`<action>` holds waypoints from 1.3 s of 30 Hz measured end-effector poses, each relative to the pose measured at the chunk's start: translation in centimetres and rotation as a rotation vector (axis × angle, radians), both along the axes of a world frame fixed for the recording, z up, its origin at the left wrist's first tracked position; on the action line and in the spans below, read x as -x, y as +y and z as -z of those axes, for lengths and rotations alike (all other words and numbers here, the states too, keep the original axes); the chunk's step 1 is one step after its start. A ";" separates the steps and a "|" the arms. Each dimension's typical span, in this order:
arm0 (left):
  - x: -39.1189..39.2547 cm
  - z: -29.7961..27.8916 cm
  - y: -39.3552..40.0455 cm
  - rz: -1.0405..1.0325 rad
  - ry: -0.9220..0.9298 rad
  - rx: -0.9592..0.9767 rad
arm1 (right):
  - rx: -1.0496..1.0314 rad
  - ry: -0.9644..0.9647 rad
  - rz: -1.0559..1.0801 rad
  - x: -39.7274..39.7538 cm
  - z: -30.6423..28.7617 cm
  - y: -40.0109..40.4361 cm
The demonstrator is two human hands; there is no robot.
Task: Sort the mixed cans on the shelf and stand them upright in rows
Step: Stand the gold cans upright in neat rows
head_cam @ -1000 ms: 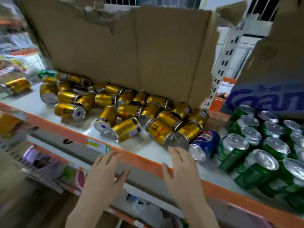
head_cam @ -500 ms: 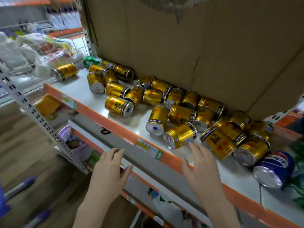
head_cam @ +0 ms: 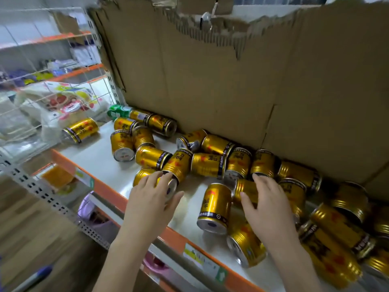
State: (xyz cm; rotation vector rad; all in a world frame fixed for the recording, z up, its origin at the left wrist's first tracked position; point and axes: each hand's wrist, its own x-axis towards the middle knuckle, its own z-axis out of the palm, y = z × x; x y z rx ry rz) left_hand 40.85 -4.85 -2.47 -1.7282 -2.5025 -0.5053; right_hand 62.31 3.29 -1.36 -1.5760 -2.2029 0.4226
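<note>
Nearest, at lower centre, the left hand (head_cam: 151, 199) lies with fingers spread over a gold can (head_cam: 145, 175) on its side; its grip looks not yet closed. The right hand (head_cam: 267, 205), lower right of centre, reaches flat-fingered onto another tipped can (head_cam: 245, 189), fingers apart. Between them one can (head_cam: 214, 207) points end-forward. Farther back, the gold cans (head_cam: 208, 164) sprawl across the shelf (head_cam: 94, 157) to the cardboard (head_cam: 231, 91); a green can (head_cam: 119, 110) lies upper left. Sorting looks barely begun: no rows visible.
</note>
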 end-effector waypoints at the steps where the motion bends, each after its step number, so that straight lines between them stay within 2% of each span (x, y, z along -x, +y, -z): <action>1: 0.5 0.2 0.3 -0.003 0.003 0.007 | 0.011 0.003 -0.008 0.7 0.0 0.3; 6: 4.4 0.7 2.0 -0.012 0.005 -0.033 | -0.016 0.012 -0.087 4.8 -0.9 1.9; 10: 7.9 0.1 4.7 0.017 0.059 -0.085 | -0.034 -0.069 -0.133 8.9 -1.8 3.0; 17: 16.8 1.0 8.4 0.110 -0.028 -0.046 | 0.121 -0.207 -0.019 18.4 -1.1 4.4; 22: 26.9 0.9 9.6 0.108 0.027 -0.095 | 0.125 -0.233 0.059 27.2 -0.4 5.3; 25: 32.7 0.9 10.7 0.091 0.107 -0.017 | 0.101 -0.253 0.073 31.2 0.1 6.3; 28: 36.9 0.3 12.7 0.136 0.065 0.021 | 0.104 -0.271 0.117 33.4 0.5 7.3; 30: 38.7 -0.5 14.6 0.170 0.102 0.100 | 0.115 -0.259 0.161 34.2 0.6 7.7; 39: 39.7 -0.5 24.1 0.330 0.412 0.374 | 0.100 -0.240 0.329 33.8 0.4 7.6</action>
